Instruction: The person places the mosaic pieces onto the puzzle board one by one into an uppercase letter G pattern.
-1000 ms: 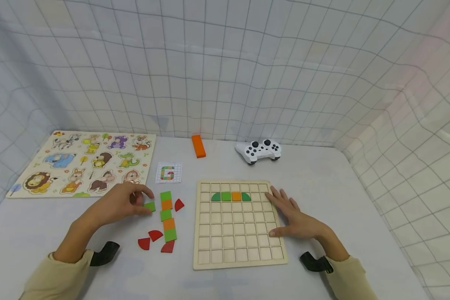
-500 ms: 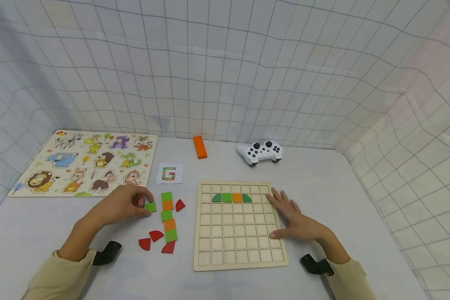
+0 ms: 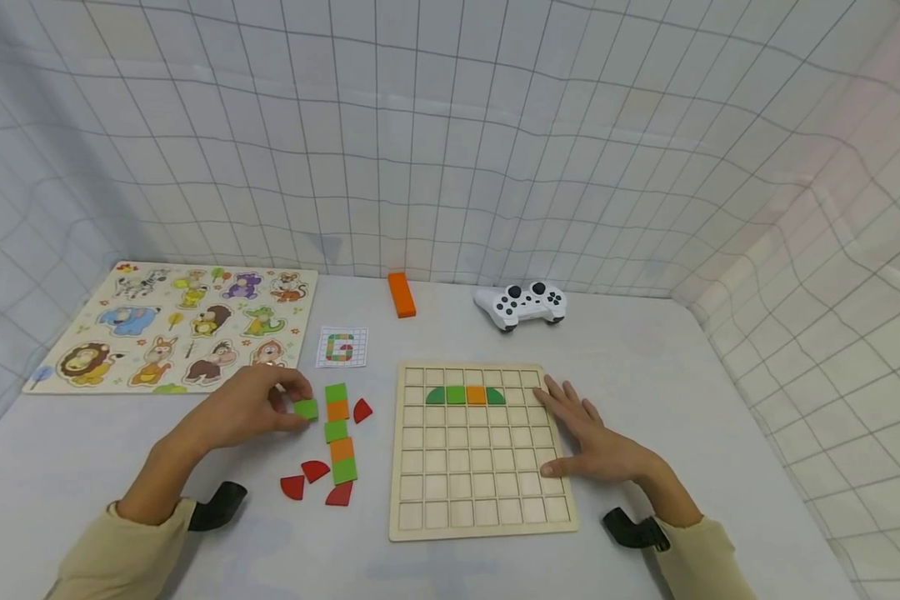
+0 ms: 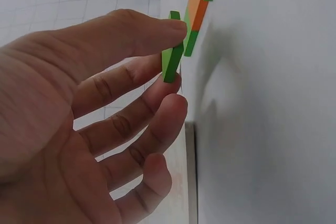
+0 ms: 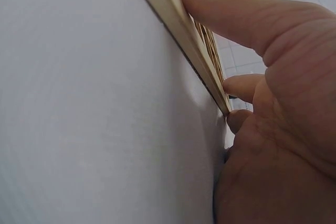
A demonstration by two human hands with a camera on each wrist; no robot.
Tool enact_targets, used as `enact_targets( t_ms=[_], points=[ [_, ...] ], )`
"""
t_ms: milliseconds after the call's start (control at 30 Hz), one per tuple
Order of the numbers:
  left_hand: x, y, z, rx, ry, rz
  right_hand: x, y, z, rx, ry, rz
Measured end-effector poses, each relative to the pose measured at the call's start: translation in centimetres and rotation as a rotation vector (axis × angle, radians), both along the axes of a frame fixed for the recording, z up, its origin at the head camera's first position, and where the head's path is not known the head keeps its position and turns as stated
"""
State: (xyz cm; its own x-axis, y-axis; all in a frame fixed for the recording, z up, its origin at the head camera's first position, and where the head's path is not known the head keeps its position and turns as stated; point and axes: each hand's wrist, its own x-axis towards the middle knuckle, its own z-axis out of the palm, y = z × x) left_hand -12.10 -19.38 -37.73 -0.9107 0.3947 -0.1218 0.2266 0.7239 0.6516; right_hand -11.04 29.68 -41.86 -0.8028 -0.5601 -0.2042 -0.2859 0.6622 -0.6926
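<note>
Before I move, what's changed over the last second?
The left hand has closed in on the pinched green tile and moved it slightly away from the person, apparently lifting it. Unchanged: the right hand rests on the edge of the grid board; the loose red pieces lie where they were.

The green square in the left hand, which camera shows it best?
The left wrist view, because the green square looks biggest there, pinched in the left hand, its thin edge showing. The head view shows it smaller, from above. The right wrist view doesn't show it.
</note>
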Motion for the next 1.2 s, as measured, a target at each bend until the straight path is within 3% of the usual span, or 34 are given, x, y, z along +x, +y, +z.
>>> enact_targets(
  t_ms=[733, 1200],
  points=[
    [0.0, 4.9, 1.4, -0.001, 0.105, -0.047, -0.1, 0.1, 0.2, -0.001, 0.007, 0.01],
    [-1.3, 8.9, 0.4, -0.02, 0.123, -0.119, 0.0, 0.1, 0.2, -0.007, 0.008, 0.007]
  ],
)
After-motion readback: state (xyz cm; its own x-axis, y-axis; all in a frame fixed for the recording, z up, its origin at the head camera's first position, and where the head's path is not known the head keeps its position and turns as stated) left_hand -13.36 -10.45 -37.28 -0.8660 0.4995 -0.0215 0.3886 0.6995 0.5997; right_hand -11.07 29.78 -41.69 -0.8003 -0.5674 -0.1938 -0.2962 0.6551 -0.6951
